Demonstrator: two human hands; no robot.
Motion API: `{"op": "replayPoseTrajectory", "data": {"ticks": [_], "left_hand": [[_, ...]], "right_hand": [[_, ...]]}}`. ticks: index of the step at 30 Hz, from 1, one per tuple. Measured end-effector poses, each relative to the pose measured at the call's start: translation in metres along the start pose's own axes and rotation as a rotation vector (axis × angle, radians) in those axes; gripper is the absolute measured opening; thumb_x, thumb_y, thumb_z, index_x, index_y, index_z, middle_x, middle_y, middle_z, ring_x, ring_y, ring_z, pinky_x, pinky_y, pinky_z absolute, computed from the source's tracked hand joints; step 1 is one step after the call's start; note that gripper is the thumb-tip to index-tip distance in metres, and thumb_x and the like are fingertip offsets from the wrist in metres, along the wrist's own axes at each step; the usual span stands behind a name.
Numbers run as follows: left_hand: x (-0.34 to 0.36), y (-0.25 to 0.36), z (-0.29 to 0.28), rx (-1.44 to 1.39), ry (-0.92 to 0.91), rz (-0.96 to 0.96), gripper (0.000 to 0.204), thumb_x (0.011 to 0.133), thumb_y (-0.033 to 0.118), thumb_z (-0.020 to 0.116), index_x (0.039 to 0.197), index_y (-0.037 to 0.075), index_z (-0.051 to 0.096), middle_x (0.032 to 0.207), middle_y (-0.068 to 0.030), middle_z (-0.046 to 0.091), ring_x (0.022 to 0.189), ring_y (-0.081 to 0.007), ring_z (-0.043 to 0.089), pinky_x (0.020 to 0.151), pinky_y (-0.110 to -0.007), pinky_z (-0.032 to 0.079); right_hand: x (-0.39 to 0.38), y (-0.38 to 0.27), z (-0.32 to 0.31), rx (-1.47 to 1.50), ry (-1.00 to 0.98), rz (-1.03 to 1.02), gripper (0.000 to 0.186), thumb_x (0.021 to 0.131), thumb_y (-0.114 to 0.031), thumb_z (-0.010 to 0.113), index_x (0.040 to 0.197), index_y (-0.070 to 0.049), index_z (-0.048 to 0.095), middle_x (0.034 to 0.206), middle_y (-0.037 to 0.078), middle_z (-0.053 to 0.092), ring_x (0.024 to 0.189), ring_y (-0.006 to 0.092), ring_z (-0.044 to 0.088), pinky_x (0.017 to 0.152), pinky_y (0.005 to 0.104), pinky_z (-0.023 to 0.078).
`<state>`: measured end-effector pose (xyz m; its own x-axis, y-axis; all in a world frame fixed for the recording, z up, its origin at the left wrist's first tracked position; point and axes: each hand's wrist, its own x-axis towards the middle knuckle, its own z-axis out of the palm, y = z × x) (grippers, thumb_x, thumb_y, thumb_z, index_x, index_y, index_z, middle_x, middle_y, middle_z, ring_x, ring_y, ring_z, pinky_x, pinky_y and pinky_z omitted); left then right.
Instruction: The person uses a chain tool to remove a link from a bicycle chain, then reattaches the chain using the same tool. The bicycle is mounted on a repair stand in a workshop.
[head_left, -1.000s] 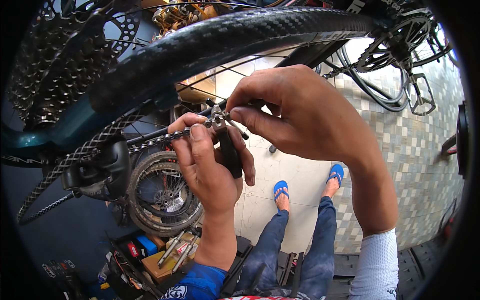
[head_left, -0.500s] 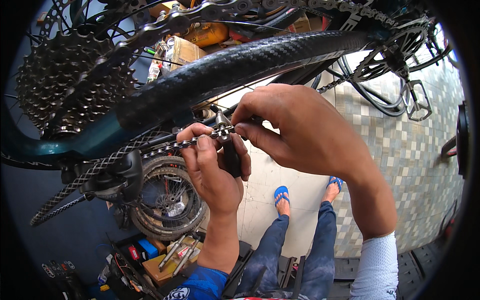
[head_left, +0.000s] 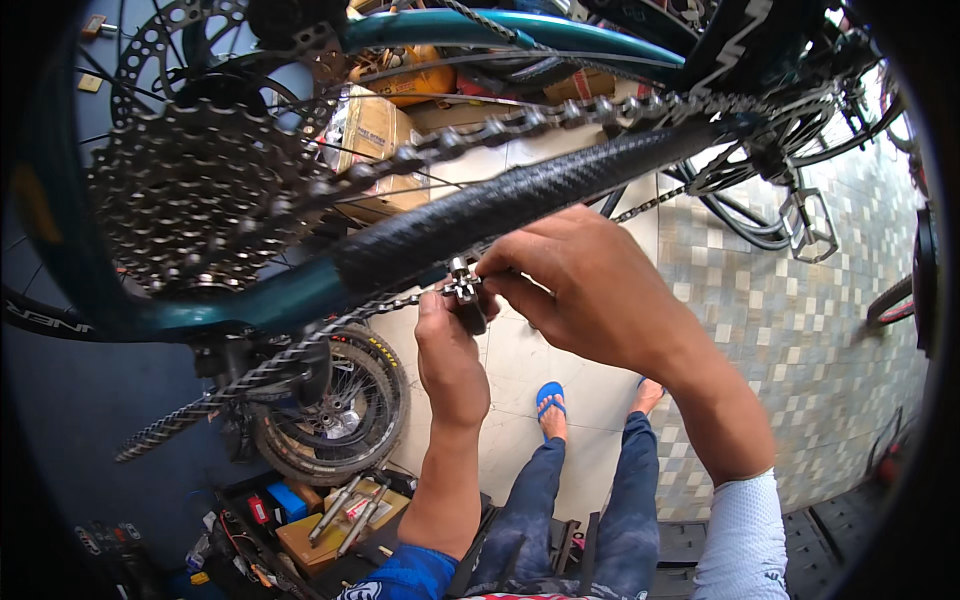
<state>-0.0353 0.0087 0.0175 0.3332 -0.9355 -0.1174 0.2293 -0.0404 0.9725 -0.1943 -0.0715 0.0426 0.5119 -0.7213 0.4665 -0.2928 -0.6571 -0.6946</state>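
My left hand is closed round a chain breaker tool, a small tool with a metal head and a dark body. Against the tool's metal head lies the bicycle chain, whose lower run comes in from the left. Thumb and fingers of my right hand pinch the chain just right of the tool; the fingertips partly hide what they hold. Right above both hands runs the chainstay, wrapped in black carbon-patterned material. The cassette is at the upper left.
A crank with a pedal juts out at the upper right. Below the chainstay stand bicycle wheels at the left, above a box of tools and parts. A cardboard box sits behind the spokes. Tiled floor extends right.
My view has shifted, so the bike sits lower and the upper chain run shows fully. My left hand has turned, hiding more of the tool's body; my right hand still pinches beside it.
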Motion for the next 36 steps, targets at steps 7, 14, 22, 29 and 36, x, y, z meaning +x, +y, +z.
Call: {"op": "replayPoseTrajectory", "data": {"ticks": [7, 14, 22, 29, 36], "left_hand": [[0.013, -0.022, 0.008, -0.076, 0.104, 0.088, 0.043, 0.105, 0.044, 0.036, 0.098, 0.008, 0.058, 0.09, -0.0023, 0.057, 0.084, -0.0141, 0.047, 0.078, -0.033, 0.037], [0.025, -0.034, -0.003, -0.035, -0.035, 0.077, 0.045, 0.1, 0.043, 0.035, 0.099, 0.005, 0.059, 0.09, -0.0025, 0.054, 0.083, -0.0146, 0.044, 0.079, -0.033, 0.038], [0.022, -0.045, -0.015, -0.019, -0.17, 0.15, 0.049, 0.094, 0.047, 0.043, 0.098, 0.002, 0.06, 0.093, -0.0049, 0.054, 0.084, -0.015, 0.043, 0.077, -0.033, 0.038], [0.027, -0.05, -0.03, 0.109, -0.218, 0.215, 0.04, 0.087, 0.035, 0.058, 0.1, -0.002, 0.062, 0.093, -0.0043, 0.059, 0.088, -0.0128, 0.049, 0.082, -0.032, 0.041], [0.038, -0.061, -0.046, 0.368, -0.288, 0.363, 0.037, 0.085, 0.018, 0.061, 0.115, -0.003, 0.067, 0.105, -0.0077, 0.07, 0.096, -0.0167, 0.062, 0.089, -0.033, 0.051]], "right_hand": [[0.019, 0.021, -0.005, 0.316, -0.035, 0.164, 0.014, 0.089, -0.019, 0.068, 0.095, -0.007, 0.07, 0.085, 0.013, 0.069, 0.085, 0.0351, 0.067, 0.076, 0.0435, 0.053], [0.026, 0.054, 0.008, 0.253, -0.323, -0.022, 0.015, 0.094, -0.015, 0.059, 0.104, -0.009, 0.068, 0.097, 0.014, 0.066, 0.089, 0.0342, 0.065, 0.078, 0.0419, 0.051], [0.022, 0.065, 0.02, 0.09, -0.199, -0.168, 0.02, 0.092, -0.014, 0.061, 0.109, -0.01, 0.069, 0.104, 0.01, 0.065, 0.09, 0.0294, 0.065, 0.08, 0.0397, 0.053], [0.023, 0.027, 0.002, 0.054, -0.071, 0.056, 0.024, 0.085, -0.004, 0.07, 0.109, -0.002, 0.07, 0.104, 0.014, 0.071, 0.095, 0.0297, 0.069, 0.086, 0.0356, 0.054], [0.018, -0.005, -0.009, 0.658, -0.042, 0.377, 0.028, 0.089, -0.007, 0.07, 0.116, -0.002, 0.065, 0.104, 0.006, 0.069, 0.095, 0.0146, 0.067, 0.087, 0.0321, 0.054]]}}
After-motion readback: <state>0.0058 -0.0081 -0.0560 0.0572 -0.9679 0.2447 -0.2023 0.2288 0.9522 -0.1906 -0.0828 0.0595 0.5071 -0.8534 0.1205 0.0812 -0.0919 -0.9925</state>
